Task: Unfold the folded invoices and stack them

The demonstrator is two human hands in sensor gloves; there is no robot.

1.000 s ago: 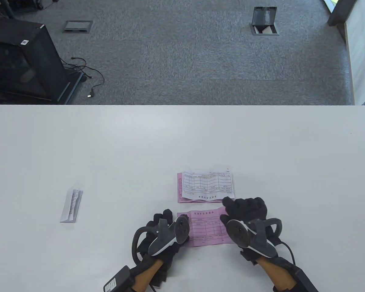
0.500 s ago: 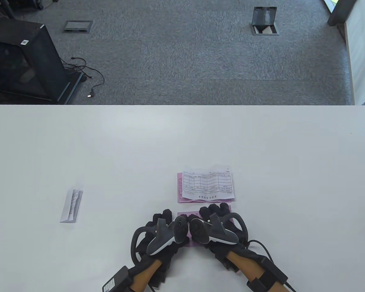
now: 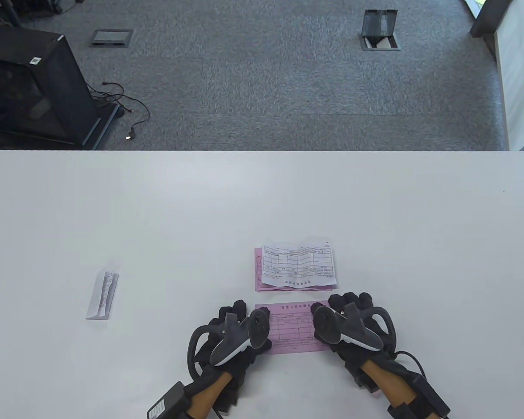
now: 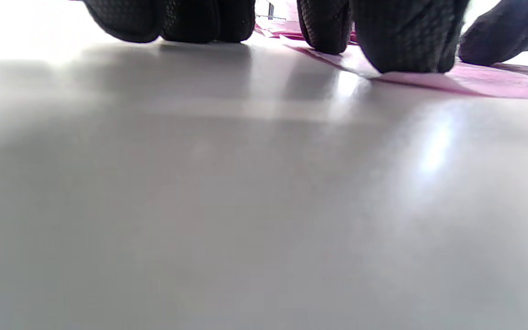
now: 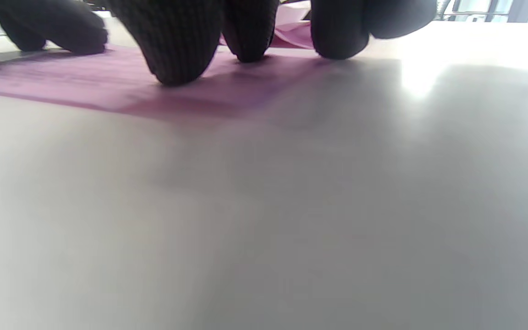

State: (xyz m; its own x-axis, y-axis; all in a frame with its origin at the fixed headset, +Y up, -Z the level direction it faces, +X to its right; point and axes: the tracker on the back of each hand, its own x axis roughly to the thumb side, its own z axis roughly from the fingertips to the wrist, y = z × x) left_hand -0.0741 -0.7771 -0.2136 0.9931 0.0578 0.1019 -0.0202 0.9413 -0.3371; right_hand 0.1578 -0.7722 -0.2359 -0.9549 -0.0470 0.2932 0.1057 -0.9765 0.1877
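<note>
An unfolded pink invoice (image 3: 292,327) lies flat on the white table (image 3: 157,209) near the front edge. My left hand (image 3: 233,321) presses its left end; in the left wrist view its fingertips (image 4: 401,50) rest on the pink paper (image 4: 497,80). My right hand (image 3: 351,312) presses its right end; in the right wrist view the fingertips (image 5: 172,64) rest on the pink sheet (image 5: 108,87). Just behind lies a stack (image 3: 298,264) with a white unfolded invoice on top of a pink one. A folded white invoice (image 3: 102,294) lies far to the left.
The table's far edge runs across the middle of the table view, with grey carpet beyond. A black cabinet (image 3: 30,87) and cables stand on the floor at the back left.
My right hand slid left across the pink invoice to meet the left hand, then back right to its right end. The left hand stayed put on the left end.
</note>
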